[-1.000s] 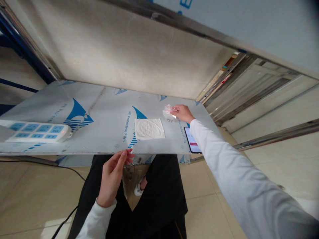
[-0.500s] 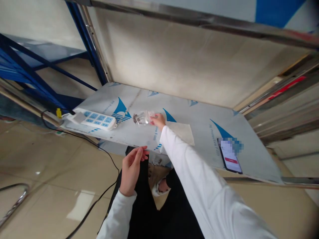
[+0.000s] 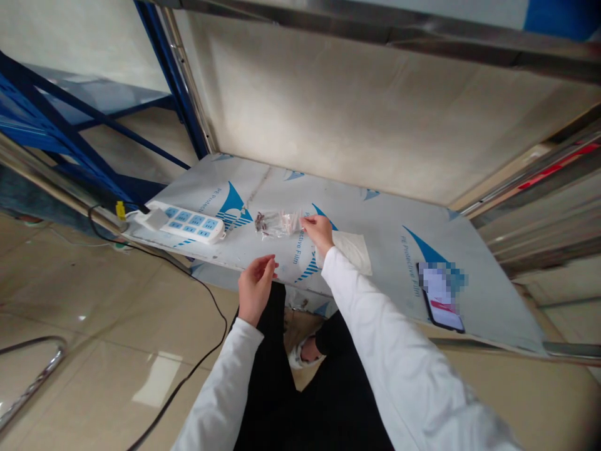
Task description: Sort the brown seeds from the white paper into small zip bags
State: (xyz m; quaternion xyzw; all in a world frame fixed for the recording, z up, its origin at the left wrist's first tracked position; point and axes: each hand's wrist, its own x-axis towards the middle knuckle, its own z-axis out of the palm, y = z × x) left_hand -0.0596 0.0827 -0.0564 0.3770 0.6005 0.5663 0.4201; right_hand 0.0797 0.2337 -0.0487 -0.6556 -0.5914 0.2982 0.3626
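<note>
A clear plastic bag (image 3: 282,223) with small dark and metallic parts bunched at its left end lies on the shelf (image 3: 263,263). My right hand (image 3: 320,233) pinches the bag's right end between thumb and fingertips. Beneath and beside that wrist is a white sheet (image 3: 353,252), partly covered by the sleeve. My left hand (image 3: 256,285) hovers at the shelf's front edge, below and left of the bag. Its fingers are loosely bent, with a gap to the thumb, and nothing shows in them.
A white power strip (image 3: 190,224) with a plugged-in adapter (image 3: 154,219) lies on the left, its black cable (image 3: 206,288) trailing to the floor. A phone (image 3: 441,297) lies at the right front. An upper shelf edge (image 3: 347,34) overhangs the back.
My right hand has shifted slightly right, and the bag looks more stretched out. My left hand has risen towards the shelf edge, fingers more curled. The view has moved slightly.
</note>
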